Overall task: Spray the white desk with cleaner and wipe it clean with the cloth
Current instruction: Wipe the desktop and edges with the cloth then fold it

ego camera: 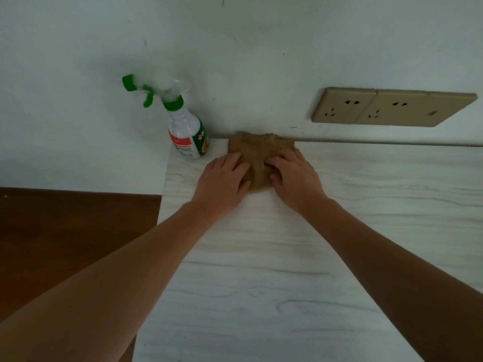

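A pale wall rose beyond both hands. The white counter, its top marked with faint grey wood grain, ran under the hands and spread out well to the right of the right hand. Its left edge lay just outside the left hand, and past that edge a dark brown surface sat lower down. Two bare forearms reached from the near edge toward the wall.

One tan socket panel was fixed to the wall, up and to the right of the right hand, with two sets of holes to be counted on it.

One spray bottle stood upright at the counter's far left corner, just beyond the left hand and apart from it. It was the only container: a clear body with a green collar, trigger and nozzle and a red, white and green label. How much liquid it held could not be told.

One cloth, brown and bunched into a rumpled pad, lay on the counter against the wall line, beneath the fingers of both hands. The left hand pressed on it with fingers laid fairly flat. The right hand's fingers were curled into the fabric, gripping its folds.
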Available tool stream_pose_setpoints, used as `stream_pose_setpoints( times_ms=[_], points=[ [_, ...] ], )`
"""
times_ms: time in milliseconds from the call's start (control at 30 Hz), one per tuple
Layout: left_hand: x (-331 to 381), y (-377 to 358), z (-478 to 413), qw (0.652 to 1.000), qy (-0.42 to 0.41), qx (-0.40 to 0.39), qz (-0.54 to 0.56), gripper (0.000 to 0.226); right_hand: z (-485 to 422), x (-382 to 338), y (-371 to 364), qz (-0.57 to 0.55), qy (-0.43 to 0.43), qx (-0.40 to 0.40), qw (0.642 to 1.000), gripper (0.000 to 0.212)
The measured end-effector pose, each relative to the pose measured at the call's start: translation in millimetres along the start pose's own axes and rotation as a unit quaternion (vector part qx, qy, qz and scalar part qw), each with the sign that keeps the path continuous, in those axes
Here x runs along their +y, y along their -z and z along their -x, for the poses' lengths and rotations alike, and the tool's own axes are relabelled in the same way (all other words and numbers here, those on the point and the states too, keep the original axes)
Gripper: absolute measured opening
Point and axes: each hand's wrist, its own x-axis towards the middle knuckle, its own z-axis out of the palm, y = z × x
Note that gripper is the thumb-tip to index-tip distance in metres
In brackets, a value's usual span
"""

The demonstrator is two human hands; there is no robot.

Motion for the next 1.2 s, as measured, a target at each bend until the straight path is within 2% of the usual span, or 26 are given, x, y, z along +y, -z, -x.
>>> stream_pose_setpoints(
  times_ms=[133,233,500,767,967,1100,1200],
  points=[
    [-5,2,10,1.0,0.017,0.007,0.004,0.045,1,-2,0,0.019,-0.003,-0.007,1.0,0.043],
    [-7,-1,10,1.0,0.024,-0.02,0.002,0.051,-1,1,1,0.04,0.001,-0.025,0.999,0.052],
    [9,0,-6,0.998,0.012,-0.064,0.016,0.057,8,22,12,0.072,-0.021,-0.029,0.997,0.052],
    [60,-8,-27,0.997,-0.008,-0.067,0.028,0.056,28,65,37,0.078,-0.055,-0.042,0.995,0.055],
    [71,-14,-12,1.0,-0.026,0.011,0.008,0.044,50,73,43,0.063,-0.022,0.01,0.998,0.045],
    [66,-16,5,0.994,-0.079,-0.063,-0.034,0.061,61,65,37,0.058,-0.003,-0.033,0.998,0.05],
    [68,-9,6,0.993,-0.068,-0.081,-0.045,0.068,62,61,39,0.055,-0.019,-0.037,0.998,0.049]
  ],
)
